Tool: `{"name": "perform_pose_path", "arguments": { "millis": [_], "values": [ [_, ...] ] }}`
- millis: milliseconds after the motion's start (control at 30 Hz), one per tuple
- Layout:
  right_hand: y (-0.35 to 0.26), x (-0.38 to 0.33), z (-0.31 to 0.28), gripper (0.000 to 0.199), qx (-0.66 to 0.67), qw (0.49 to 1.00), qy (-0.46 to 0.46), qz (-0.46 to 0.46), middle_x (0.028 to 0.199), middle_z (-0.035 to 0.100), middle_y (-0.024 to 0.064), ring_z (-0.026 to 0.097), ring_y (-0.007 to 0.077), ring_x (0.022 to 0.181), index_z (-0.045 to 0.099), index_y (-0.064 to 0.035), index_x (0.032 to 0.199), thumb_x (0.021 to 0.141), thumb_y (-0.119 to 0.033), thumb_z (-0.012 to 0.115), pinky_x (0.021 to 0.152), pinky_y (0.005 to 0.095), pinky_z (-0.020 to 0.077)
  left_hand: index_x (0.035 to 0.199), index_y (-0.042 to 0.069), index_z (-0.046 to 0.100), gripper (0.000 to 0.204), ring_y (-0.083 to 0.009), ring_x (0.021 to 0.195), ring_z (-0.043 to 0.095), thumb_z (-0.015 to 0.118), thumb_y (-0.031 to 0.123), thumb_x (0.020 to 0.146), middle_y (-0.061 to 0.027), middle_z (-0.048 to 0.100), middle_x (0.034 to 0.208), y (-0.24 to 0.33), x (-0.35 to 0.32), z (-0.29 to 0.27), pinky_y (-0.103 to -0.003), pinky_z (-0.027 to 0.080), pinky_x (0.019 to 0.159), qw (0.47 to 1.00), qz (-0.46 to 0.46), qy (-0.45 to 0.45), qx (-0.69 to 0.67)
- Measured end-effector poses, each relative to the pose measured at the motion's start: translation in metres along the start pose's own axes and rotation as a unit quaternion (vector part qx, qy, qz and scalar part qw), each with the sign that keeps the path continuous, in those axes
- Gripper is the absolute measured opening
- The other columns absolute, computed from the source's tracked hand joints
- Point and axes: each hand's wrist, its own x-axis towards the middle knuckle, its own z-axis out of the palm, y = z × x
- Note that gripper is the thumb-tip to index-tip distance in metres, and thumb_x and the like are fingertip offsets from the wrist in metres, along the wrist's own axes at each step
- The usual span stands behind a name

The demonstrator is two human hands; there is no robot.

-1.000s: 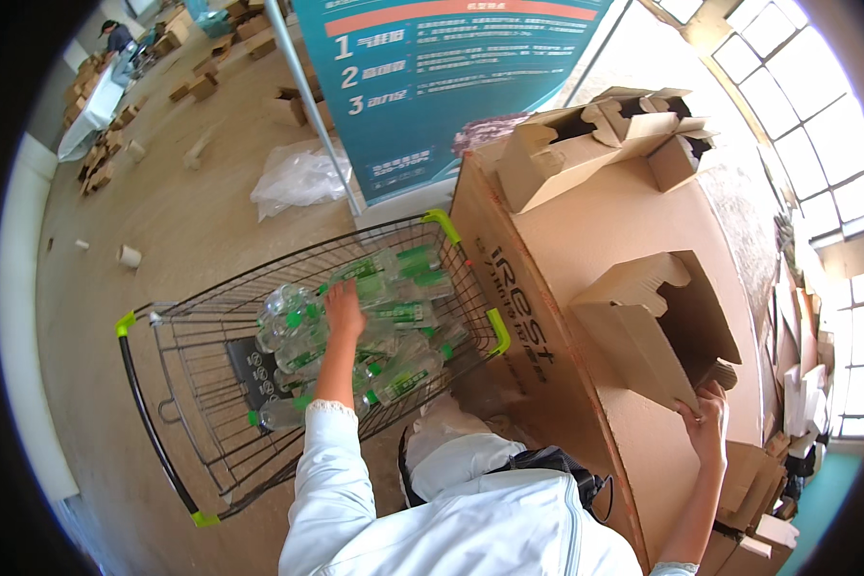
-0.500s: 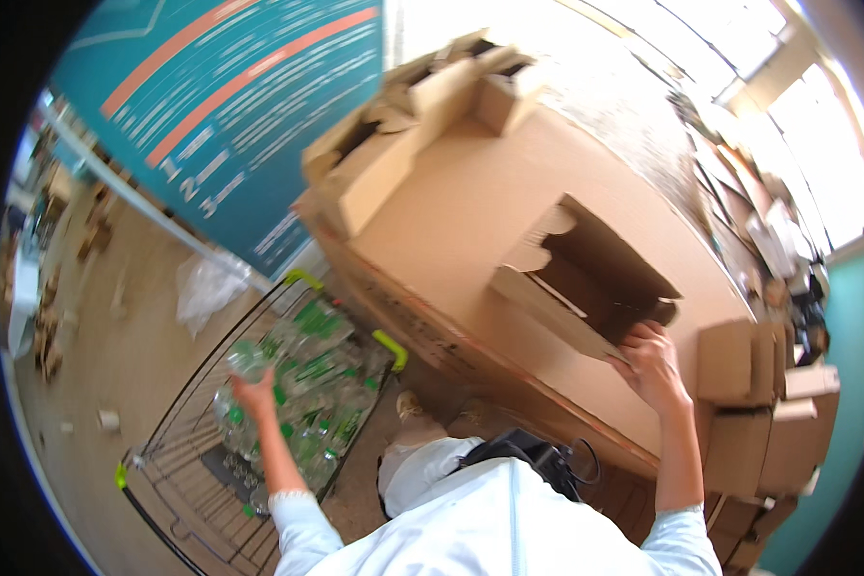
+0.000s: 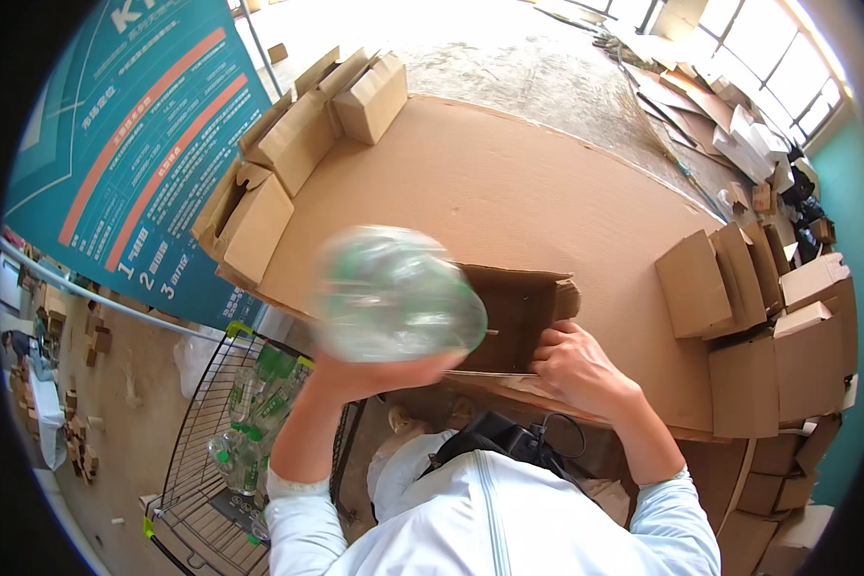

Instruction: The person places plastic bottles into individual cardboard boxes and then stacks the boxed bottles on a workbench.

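Raised in front of me, my left hand grips a clear plastic bottle with a green tint, blurred by motion. The bottle hides the left part of an open cardboard box, which lies at the near edge of a large cardboard-topped surface. My right hand is closed on that box's near right edge. Dark space shows inside the box. Several clear bottles with green caps and labels lie in a wire cart below, to my left.
Open cardboard boxes line the surface's far left edge. More boxes are stacked on the right. A teal printed banner stands at the left behind a metal rail. Flattened cardboard is heaped by the windows.
My left hand has lifted the bottle from over the cart, up and right, to beside the box. The box now sits closer to the near edge, with my right hand still on it.
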Motion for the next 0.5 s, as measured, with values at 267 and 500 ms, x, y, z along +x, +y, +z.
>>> {"name": "perform_pose_path", "arguments": {
  "millis": [267,500],
  "values": [
    [0.006,-0.008,0.017,0.022,0.040,0.994,0.105,-0.009,0.068,0.064,0.0015,0.060,0.0211,0.079,0.063,-0.0098,0.066,0.082,-0.024,0.068,0.077,0.0345,0.0457,0.120,0.002,0.054,0.076,-0.0348,0.085,0.068,0.081,0.036,0.058,-0.0182,0.068,0.088,-0.073,0.055,0.092,-0.043,0.055,0.074,0.735,-0.088,-0.525,0.420],
    [0.003,-0.007,0.034,0.009,0.047,0.994,0.102,-0.013,0.068,0.063,0.0000,0.058,0.0178,0.079,0.066,-0.0135,0.067,0.075,-0.019,0.064,0.078,0.0306,0.0429,0.095,0.010,0.070,0.021,-0.0278,0.086,0.070,0.066,0.012,0.075,-0.0101,0.072,0.087,-0.148,0.053,0.132,-0.040,0.054,0.075,0.659,0.077,-0.516,0.542]
  ]
}}
